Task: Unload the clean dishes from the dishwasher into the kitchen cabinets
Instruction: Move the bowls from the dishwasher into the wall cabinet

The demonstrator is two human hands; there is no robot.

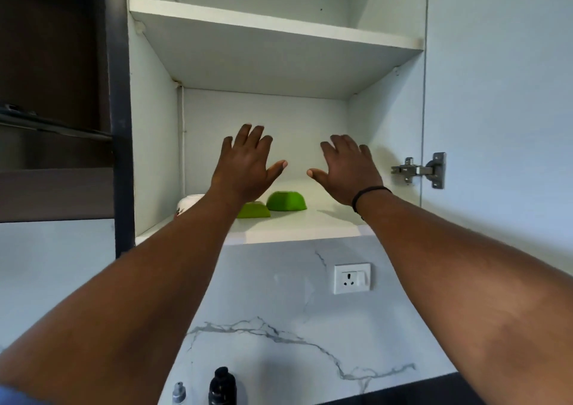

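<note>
A white bowl (188,201) with a small printed motif sits upside down at the left end of the lower shelf (310,218) of the open cabinet (155,110), below and to the left of the left hand's fingers (248,138) and partly hidden by that forearm. It looks ceramic, so probably the heaviest and most breakable piece here; a grip across the upturned base with the thumb under the rim would suit it.

The left hand (245,169) is raised in front of the shelf with fingers straight and spread, holding nothing. Just beneath its wrist lies 1 green bowl (253,210), inverted and half covered by the arm. Right of it, below the gap between the 2 thumbs, is a 2nd green bowl (286,201), also upside down, close beside the 1st; whether they touch cannot be told. Both look like light, stiff plastic with a smooth, possibly slippery skin, unlikely to break, and are best taken by the rim or cupped over the flat base.

The right hand (350,169) is likewise spread and empty, with a dark band (369,194) at the wrist; the shelf below its fingers is bare white board. Further right is a metal hinge (418,170) on the cabinet side. Well below the hands, a wall socket (352,278) sits on the marble backsplash, and 2 bottles (221,386) stand on the worktop. The dishwasher is out of view.
</note>
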